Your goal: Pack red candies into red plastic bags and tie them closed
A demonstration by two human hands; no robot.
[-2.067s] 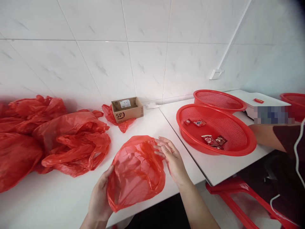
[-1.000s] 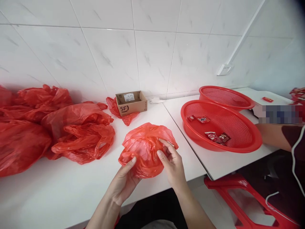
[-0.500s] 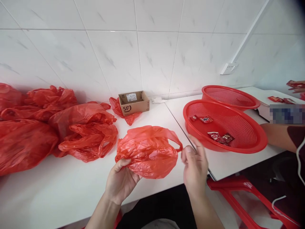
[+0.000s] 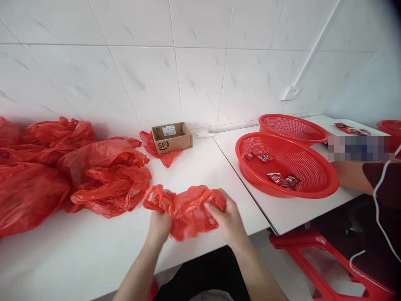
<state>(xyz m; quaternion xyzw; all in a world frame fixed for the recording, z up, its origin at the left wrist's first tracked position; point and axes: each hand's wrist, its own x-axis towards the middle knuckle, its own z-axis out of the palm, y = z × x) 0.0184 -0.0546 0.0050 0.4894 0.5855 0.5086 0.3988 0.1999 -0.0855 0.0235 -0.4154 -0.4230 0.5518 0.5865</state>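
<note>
White counter (image 4: 94, 251) along tiled wall; its near edge runs just under both wrists, left end cut off by frame. Seam splits it from a second counter slab to the right. Heap of red bags (image 4: 62, 175) fills the left part, spilling out of frame, count not readable. Bare surface lies between the heap and the hands, and more behind the hands up to the wall. Large red basket (image 4: 316, 190) on the right slab, rim near that slab's front edge; a few small red packets (image 4: 280, 179) inside, print too small to read. Second red basket (image 4: 293, 129) behind it, partly covered by the first. Another person's forearm (image 4: 347, 175) rests by the basket; area above it blurred out. Red stool (image 4: 313, 255) below the counter edge, partly cut off. Small cardboard box (image 4: 171, 138) at the wall, sitting on another red bag. Red plastic bag (image 4: 184, 209) bunched near the counter's front edge, between both hands. Left hand (image 4: 159, 223) grip clenched on the bag's left end, fingers mostly buried in plastic. Right hand (image 4: 227, 217) grip grasping the right end, fingertips hidden.
</note>
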